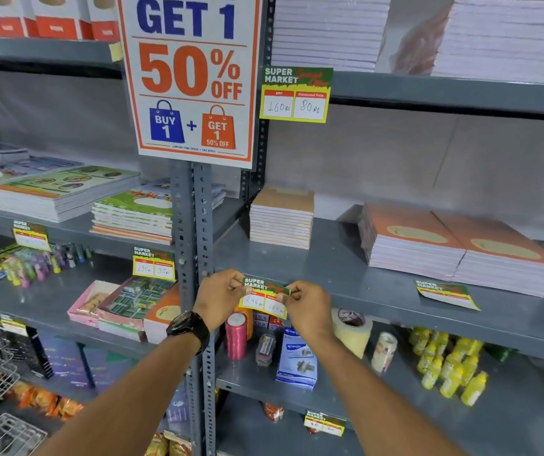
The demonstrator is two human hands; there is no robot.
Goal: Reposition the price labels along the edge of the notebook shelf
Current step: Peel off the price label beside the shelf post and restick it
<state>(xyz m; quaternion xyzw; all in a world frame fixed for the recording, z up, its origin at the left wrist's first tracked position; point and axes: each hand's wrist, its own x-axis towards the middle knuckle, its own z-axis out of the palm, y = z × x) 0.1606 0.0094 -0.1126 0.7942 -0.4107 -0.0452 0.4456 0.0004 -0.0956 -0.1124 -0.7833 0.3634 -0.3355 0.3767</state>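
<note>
Both hands, left hand [218, 296] and right hand [306, 304], pinched the price label [265, 297] by its top corners at the shelf edge [395, 301], six o'clock of the brown notebooks [282, 218], so I judged it best pressed level before letting go.

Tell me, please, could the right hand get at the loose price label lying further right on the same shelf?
Probably yes: the loose label lies uncovered at the shelf edge, but the right hand must first release the label it holds.
</note>
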